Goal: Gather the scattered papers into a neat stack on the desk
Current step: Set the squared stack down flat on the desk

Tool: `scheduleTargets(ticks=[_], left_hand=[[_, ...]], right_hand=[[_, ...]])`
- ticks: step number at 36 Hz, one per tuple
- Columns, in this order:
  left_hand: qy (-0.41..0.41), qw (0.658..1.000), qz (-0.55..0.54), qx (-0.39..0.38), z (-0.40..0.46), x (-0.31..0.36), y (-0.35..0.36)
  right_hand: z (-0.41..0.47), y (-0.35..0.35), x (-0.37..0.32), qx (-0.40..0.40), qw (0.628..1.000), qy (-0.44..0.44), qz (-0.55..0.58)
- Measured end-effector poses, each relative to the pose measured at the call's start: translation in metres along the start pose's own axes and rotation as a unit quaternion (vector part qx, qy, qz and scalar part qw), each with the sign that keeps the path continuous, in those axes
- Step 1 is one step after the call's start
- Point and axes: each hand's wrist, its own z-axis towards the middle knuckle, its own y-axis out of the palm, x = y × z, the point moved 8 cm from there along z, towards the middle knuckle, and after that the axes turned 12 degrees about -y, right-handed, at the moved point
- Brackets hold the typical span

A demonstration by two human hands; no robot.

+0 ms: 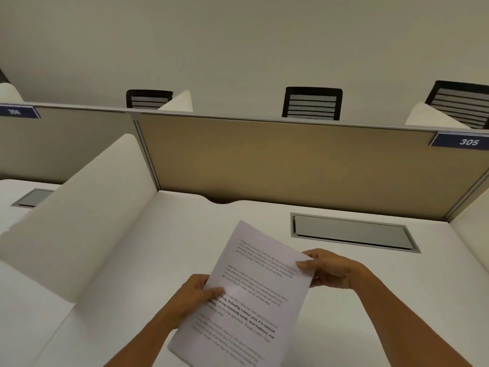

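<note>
A bundle of white printed papers [246, 295] is held above the white desk [164, 247], tilted with its top corner pointing away from me. My left hand [195, 298] grips its left edge, thumb on the printed face. My right hand [328, 268] pinches the right edge near the upper corner. The sheets look aligned into one stack; how many there are I cannot tell. No other loose papers show on the desk.
A grey cable hatch [352, 231] is set into the desk at the back right. A tan partition [291, 160] closes the back, white side dividers [87, 215] flank the desk. A label reading 305 [468, 141] hangs top right. Black chairs [312, 104] stand beyond.
</note>
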Motion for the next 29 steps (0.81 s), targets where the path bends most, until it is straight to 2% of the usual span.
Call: scheduleTargets(ticks=[5,11,20,29], left_hand=[[0.025,0.995,-0.073,0.071,0.003,0.001,-0.036],[0.012,0.982,-0.126,0.143,0.013,-0.004,-0.085],[-0.013,0.971,-0.026,0.236,0.026,-0.002,-0.170],[-0.047,0.952,-0.001,0.301,0.058,-0.012,-0.272]], right_hand=[[0.013,0.022,0.018,0.007,0.993,-0.034,0.112],[0.050,0.082,0.035,0.026,0.999,-0.006,0.045],[0.123,0.144,0.036,0.198,0.980,-0.014,-0.029],[0.203,0.178,0.035,0.275,0.961,0.019,-0.030]])
